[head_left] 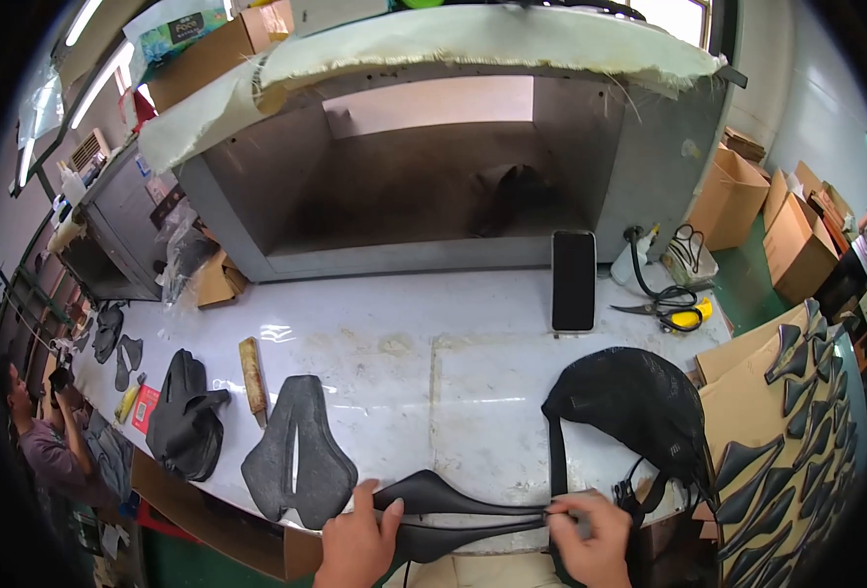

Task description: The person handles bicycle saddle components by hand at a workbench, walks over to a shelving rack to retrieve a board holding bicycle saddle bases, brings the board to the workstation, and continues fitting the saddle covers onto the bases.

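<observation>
My left hand [357, 544] grips the wide rear end of a black bicycle saddle cover [453, 510] at the near edge of the white table [404, 343]. My right hand [590, 539] pinches the narrow nose of the same piece. The cover lies stretched between both hands, just off the table's front edge. A black mesh saddle shell [634, 402] sits right behind my right hand. A flat black saddle pad with a centre slot [298, 456] lies left of my left hand.
A black phone [573, 279] stands against a grey spray booth [433, 186]. Scissors and a yellow tool [673, 312] lie at right. A wooden brush [253, 377] and black pieces [186, 416] lie left. Cardboard with several saddle pads [786, 441] stands at right. A person [46, 441] works at far left.
</observation>
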### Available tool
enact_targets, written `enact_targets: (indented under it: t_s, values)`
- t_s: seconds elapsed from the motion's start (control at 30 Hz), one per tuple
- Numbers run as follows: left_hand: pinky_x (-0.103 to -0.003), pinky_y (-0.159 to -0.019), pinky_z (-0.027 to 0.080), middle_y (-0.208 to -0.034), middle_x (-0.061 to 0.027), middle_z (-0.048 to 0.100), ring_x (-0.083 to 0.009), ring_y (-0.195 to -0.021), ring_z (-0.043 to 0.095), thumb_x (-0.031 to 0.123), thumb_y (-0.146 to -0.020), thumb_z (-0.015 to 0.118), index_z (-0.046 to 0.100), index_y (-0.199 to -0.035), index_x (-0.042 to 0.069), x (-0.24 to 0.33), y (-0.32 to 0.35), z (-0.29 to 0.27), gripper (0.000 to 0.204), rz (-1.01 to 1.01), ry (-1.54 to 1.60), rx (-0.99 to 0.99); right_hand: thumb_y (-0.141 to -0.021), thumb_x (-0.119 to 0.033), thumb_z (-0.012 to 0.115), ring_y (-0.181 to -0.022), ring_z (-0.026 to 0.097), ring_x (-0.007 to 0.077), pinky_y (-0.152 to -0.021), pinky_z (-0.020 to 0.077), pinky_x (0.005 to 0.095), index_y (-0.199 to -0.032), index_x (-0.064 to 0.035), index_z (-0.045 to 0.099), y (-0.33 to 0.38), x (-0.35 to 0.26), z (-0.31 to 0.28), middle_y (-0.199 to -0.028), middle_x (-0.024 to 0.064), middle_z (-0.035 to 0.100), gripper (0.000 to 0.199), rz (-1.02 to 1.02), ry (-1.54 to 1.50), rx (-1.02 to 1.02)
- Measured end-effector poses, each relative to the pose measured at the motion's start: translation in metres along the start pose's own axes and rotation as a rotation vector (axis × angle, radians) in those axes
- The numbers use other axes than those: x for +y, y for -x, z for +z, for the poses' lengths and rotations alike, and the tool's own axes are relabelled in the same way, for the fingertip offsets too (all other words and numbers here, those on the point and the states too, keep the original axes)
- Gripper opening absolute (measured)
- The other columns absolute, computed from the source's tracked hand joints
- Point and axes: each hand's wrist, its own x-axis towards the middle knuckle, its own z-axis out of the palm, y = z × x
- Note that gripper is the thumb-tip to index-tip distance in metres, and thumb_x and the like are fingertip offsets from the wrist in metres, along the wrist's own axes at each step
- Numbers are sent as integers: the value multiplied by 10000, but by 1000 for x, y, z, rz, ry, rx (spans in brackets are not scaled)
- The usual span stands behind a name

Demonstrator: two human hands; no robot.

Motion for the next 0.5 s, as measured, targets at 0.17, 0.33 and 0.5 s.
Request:
enact_targets:
  t_s: [0.17,0.33,0.5]
  values:
    - [-368,-528,464,-708,-127,619,-278,-564,591,137,-881,708,652,-1046,37,-32,17,-29,201,151,-14,451,-789,-37,725,-988,602,395,-856,485,447,-1050,48,634,-10,-10,10,-1021,216,631,289,-291,266,-168]
    - [-354,-603,474,-791,-127,625,-262,-660,595,45,-807,753,645,-969,19,-78,23,-46,197,228,52,272,-715,-175,752,-1201,514,400,-1099,326,544,-1335,6,470,-5,-10,-4,-1225,218,578,705,-119,425,-320]
    - [-449,-767,462,-954,-187,615,-396,-875,567,11,-761,760,640,-1018,4,-84,18,-39,283,357,-121,286,-683,-14,599,-1191,536,357,-1096,311,575,-1258,0,523,0,12,-37,-1199,153,605,581,-88,852,-190]
